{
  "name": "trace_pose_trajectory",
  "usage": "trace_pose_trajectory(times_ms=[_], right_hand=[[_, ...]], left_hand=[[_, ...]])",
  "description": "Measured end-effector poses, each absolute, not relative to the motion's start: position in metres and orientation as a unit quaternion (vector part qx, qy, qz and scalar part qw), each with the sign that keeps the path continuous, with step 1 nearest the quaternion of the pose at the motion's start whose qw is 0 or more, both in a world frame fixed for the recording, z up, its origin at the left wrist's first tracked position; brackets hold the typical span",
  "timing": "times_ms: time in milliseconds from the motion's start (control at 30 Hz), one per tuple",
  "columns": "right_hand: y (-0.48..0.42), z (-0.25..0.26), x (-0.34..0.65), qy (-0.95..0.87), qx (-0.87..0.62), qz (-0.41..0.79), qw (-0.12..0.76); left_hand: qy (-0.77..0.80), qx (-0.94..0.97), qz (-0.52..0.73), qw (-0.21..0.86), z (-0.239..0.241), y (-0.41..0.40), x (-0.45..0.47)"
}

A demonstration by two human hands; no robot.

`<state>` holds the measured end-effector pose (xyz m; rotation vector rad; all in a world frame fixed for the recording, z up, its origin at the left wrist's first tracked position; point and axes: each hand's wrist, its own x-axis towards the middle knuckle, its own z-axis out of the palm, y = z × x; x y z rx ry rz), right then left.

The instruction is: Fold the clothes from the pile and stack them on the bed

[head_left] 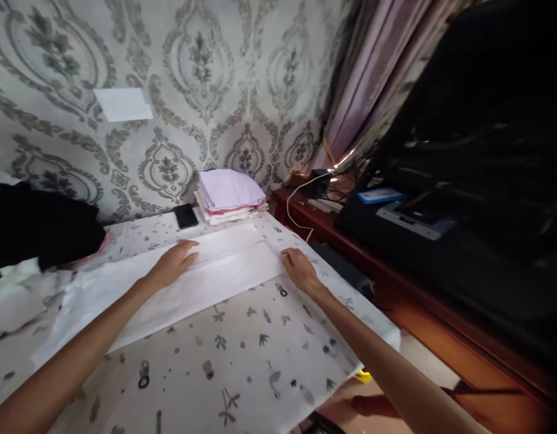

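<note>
A long piece of white cloth [201, 283], folded into a strip with a crease along it, lies across the patterned bed sheet [242, 355]. My left hand [174, 262] rests on the middle of this cloth, its thumb and fingers apart. At the cloth's right end my right hand [300, 268] has its fingers curled against the corner and appears to pinch the edge. Just beyond the strip sits a stack of folded fabric [231, 193], lilac on top with pink and white layers below. A black phone [185, 216] lies beside the stack.
Dark clothes [38, 226] are heaped at the left above crumpled white fabric [16, 304]. On the right, a reddish wooden cabinet [423, 313] carries a large black screen [477, 150], with a white cable [294, 208] looping near the bed's edge. A patterned wall [242, 78] stands behind.
</note>
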<state>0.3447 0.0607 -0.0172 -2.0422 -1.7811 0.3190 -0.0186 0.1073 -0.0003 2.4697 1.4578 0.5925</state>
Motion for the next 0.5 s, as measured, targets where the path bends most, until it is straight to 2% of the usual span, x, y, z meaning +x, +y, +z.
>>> trace_pose_trajectory(times_ms=[233, 500], right_hand=[[0.045, 0.000, 0.341, -0.614, -0.764, 0.144, 0.134], [0.054, 0.011, 0.336, -0.621, -0.766, 0.145, 0.084]], left_hand=[[0.391, 0.909, 0.126, 0.076, 0.003, 0.208, 0.119], [0.323, 0.946, 0.024, 0.030, -0.002, 0.270, 0.182]])
